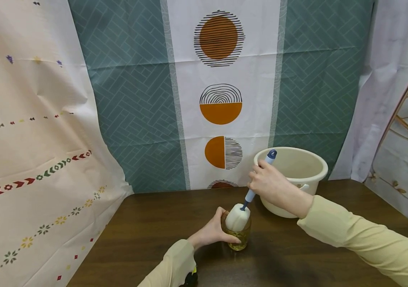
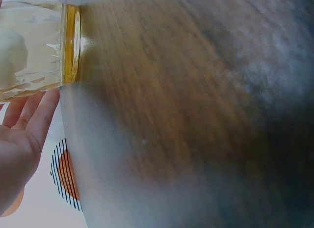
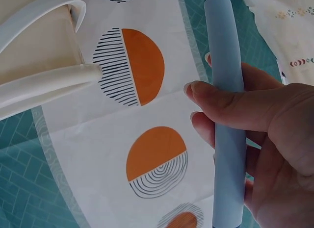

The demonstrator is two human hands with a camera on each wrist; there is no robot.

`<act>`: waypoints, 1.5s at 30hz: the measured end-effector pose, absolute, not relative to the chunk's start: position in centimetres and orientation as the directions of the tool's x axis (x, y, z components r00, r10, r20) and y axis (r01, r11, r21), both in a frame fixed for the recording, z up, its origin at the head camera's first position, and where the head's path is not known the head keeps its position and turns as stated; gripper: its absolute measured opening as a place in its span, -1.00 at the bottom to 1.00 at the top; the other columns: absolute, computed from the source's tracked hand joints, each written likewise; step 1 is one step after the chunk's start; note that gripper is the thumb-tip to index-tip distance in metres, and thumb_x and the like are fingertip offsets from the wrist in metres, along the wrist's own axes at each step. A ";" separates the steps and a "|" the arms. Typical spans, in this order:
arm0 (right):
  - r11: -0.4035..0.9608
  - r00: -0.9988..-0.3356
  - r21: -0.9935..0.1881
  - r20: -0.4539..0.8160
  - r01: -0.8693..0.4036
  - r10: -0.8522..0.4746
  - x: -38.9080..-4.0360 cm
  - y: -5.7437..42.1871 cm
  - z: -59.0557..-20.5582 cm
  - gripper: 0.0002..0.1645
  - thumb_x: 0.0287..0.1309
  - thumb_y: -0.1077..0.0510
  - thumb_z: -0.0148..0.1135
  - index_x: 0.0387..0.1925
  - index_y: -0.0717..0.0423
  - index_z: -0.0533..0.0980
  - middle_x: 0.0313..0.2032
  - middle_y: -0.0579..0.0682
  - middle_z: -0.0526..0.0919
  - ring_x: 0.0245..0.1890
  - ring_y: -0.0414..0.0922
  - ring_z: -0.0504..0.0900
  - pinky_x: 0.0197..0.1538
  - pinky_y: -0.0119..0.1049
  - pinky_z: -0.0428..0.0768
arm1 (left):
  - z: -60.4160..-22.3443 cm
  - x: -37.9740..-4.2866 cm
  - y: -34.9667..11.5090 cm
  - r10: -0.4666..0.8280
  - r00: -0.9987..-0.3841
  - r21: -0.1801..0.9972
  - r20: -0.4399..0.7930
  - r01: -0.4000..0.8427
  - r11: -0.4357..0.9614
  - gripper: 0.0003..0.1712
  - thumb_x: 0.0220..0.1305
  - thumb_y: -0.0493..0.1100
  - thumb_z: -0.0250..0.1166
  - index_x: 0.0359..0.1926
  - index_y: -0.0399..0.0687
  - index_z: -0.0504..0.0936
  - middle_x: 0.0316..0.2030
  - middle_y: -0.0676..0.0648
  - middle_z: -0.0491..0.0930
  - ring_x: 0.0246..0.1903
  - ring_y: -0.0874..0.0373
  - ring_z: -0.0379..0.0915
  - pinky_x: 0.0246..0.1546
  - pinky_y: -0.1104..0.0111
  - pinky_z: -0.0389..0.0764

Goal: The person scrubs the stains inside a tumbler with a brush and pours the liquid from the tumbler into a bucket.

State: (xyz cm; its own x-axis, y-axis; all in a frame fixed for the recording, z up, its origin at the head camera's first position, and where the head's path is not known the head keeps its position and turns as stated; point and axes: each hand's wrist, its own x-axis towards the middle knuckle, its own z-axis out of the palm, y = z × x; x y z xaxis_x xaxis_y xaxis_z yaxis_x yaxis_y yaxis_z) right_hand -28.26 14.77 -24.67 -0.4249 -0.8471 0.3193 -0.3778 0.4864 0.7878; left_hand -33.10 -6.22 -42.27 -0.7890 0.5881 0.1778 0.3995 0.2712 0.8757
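In the head view my right hand (image 1: 269, 182) grips the light blue handle of a sponge bottle brush (image 1: 237, 218). The brush slants down, and its white sponge head sits partly inside an amber glass (image 1: 238, 240). My left hand (image 1: 214, 230) holds that glass around its side, thumb toward the front. The left wrist view shows the glass base (image 2: 71, 44) at the upper left, with the fingers (image 2: 44, 115) of my left hand against its wall. In the right wrist view, thumb and fingers wrap the brush handle (image 3: 226, 115).
A cream plastic basin (image 1: 290, 199) with a handle stands at the back right of the brown wooden table (image 1: 153, 223), behind my right hand. Patterned cloth (image 1: 222, 79) hangs behind the table and at both sides. A small dark object (image 1: 191, 278) shows beside my left sleeve.
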 end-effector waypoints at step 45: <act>0.431 -0.459 0.825 0.244 -0.365 -0.855 -28.4 13.8 -26.8 -0.80 -0.21 0.17 0.38 -0.73 -0.08 0.51 -0.64 -0.10 0.45 -0.52 -0.09 0.38 -0.26 -0.21 0.26 | -42.4 -33.1 -6.2 0.590 -0.788 0.881 0.178 0.395 0.261 -0.25 -0.17 -0.12 0.50 -0.09 -0.13 0.17 -0.17 -0.01 0.36 -0.16 0.18 0.34 -0.15 0.33 0.36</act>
State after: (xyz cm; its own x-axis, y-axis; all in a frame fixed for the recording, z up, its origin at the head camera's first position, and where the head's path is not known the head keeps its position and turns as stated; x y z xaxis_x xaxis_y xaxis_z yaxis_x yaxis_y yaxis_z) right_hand -28.43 13.76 -26.82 -0.4587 -0.8546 0.2435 -0.3652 0.4312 0.8251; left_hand -33.09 -6.25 -42.37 -0.7875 0.5901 0.1779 0.3946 0.2611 0.8810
